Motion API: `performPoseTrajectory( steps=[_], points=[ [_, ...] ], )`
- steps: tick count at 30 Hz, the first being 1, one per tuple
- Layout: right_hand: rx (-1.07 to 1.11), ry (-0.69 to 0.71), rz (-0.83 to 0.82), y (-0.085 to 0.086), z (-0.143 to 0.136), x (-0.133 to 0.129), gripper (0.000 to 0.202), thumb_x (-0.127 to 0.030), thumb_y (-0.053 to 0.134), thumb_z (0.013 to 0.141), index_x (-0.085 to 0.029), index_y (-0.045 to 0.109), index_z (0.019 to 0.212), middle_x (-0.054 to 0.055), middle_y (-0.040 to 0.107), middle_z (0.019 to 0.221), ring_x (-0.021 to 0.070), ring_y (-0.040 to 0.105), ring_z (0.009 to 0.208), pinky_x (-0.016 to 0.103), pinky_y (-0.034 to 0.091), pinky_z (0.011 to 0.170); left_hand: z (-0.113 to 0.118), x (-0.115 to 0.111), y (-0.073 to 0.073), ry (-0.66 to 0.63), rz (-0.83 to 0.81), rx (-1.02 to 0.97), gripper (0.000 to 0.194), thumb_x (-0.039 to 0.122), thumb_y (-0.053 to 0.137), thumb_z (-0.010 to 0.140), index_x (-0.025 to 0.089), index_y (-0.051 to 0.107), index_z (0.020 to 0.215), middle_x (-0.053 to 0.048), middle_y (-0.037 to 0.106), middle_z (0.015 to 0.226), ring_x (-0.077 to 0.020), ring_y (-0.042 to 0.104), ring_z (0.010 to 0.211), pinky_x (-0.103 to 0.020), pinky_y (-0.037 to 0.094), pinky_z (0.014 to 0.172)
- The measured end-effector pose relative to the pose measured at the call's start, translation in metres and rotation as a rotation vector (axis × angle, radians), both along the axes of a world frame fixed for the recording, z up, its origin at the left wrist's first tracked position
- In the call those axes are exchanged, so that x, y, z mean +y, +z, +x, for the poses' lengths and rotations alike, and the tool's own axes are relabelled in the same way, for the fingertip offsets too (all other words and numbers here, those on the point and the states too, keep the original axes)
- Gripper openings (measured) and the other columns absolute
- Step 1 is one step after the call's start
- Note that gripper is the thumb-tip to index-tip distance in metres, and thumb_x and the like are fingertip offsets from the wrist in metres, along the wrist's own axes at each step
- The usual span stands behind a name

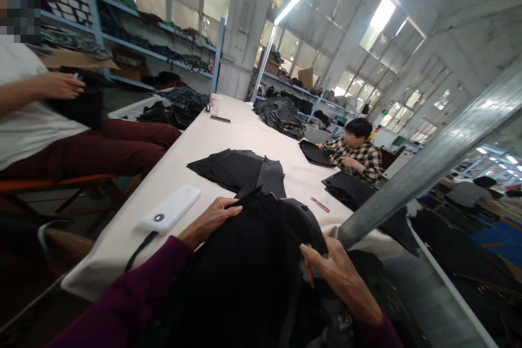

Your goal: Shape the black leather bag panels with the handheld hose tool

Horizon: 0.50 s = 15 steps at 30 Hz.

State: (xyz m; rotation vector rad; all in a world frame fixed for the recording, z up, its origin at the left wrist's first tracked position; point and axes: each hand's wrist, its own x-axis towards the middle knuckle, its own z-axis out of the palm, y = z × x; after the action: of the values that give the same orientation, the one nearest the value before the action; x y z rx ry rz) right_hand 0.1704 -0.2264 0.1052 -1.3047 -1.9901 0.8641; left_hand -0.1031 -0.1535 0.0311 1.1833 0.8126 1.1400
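Note:
A large black bag piece (253, 261), with a smooth dark strip along its curved edge, lies close in front of me over the table's near end. My left hand (214, 220) pinches its upper left edge between thumb and fingers. On the other side, my right hand (336, 269) is closed around the curved edge, its thumb on top and its fingertips partly hidden. Just beyond, a stack of black cut pieces (236, 168) rests on the table, with a dark band and a small metal fitting on the top one.
A white power bank (173, 209) with a black cable lies left on the white table (171, 166). Pink-handled snips (320, 204) lie at right, before a slanting metal post (428, 157). One person sits at left, another in a checked shirt (371, 163) across the table.

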Motion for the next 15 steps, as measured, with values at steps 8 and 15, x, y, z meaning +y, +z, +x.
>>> performPoseTrajectory(
  steps=[8, 15],
  points=[
    [0.022, 0.078, -0.059, -0.006, -0.027, 0.0, 0.027, -0.041, 0.05, 0.086, -0.017, 0.049, 0.073, -0.002, 0.056, 0.052, 0.012, 0.053, 0.045, 0.022, 0.043, 0.045, 0.011, -0.016, 0.004, -0.044, 0.037, 0.031, 0.032, 0.039, 0.063, 0.071, 0.013, 0.064, 0.089, -0.003, 0.063, 0.07, -0.0108, 0.053, 0.052, -0.019, 0.037, 0.048],
    [-0.065, -0.017, 0.034, 0.005, -0.016, -0.009, 0.027, -0.039, 0.05, 0.087, -0.018, 0.048, 0.069, -0.003, 0.055, 0.052, 0.0124, 0.053, 0.049, 0.022, 0.042, 0.048, 0.005, 0.0, 0.029, 0.294, 0.203, -0.018, 0.033, 0.035, 0.062, 0.071, 0.014, 0.065, 0.096, -0.001, 0.062, 0.069, -0.011, 0.053, 0.055, -0.019, 0.038, 0.049]
  ],
)
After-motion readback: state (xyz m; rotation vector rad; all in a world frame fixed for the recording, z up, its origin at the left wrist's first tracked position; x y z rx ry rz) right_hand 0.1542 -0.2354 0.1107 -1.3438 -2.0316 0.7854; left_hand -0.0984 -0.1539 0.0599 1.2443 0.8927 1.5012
